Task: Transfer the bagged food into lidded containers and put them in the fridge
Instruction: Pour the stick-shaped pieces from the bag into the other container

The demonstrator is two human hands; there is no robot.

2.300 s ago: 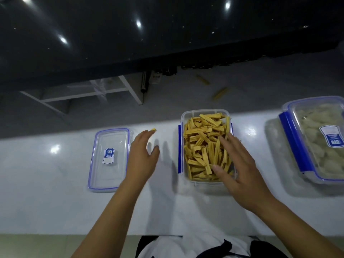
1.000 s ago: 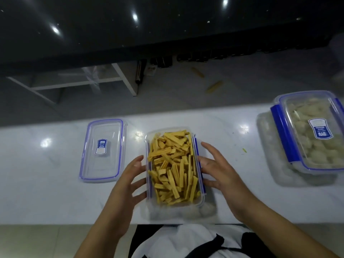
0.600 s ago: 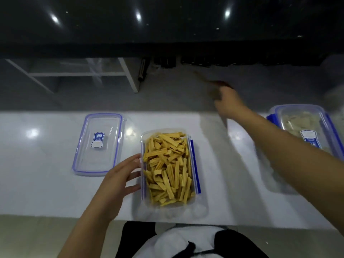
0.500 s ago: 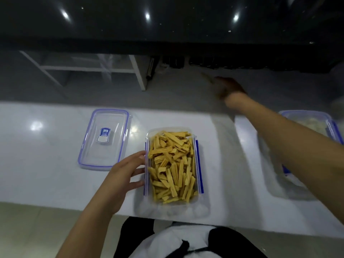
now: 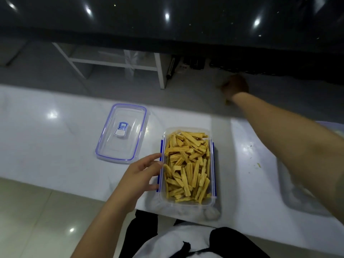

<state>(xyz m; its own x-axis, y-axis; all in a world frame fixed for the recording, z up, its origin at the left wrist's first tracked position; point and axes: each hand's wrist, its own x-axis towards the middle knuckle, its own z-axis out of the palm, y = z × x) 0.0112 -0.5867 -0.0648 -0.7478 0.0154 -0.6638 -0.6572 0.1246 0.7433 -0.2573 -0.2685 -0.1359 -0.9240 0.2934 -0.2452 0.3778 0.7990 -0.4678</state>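
The open container [image 5: 188, 202] sits near the front edge of the white tabletop [image 5: 55, 146], right in front of the person, and it is heaped with yellow food sticks [image 5: 188, 164]. Blue clip flaps hang down along both of its long sides. The left hand [image 5: 139, 175] is beside it on the left: the fingers are spread and nearly straight, their tips resting against the left wall and the blue clip there, the thumb lower down touching the same side. That grip is loose and spread, not wrapped round anything; the container stands on the tabletop, it is not lifted.

The clear lid [image 5: 122, 133], blue-edged with a small blue label in its middle, lies flat on the tabletop up and to the left of the container, just apart from it and beyond the left fingertips, touched by neither hand.

The right arm stretches far out past the back edge of the tabletop, and the right hand [image 5: 235, 86] is down over the grey floor [image 5: 186, 94] beyond, well apart from the container. It is blurred and dark, so I cannot tell whether its grip is spread or pinching something. A small yellow piece [image 5: 227, 102] shows just below the wrist.
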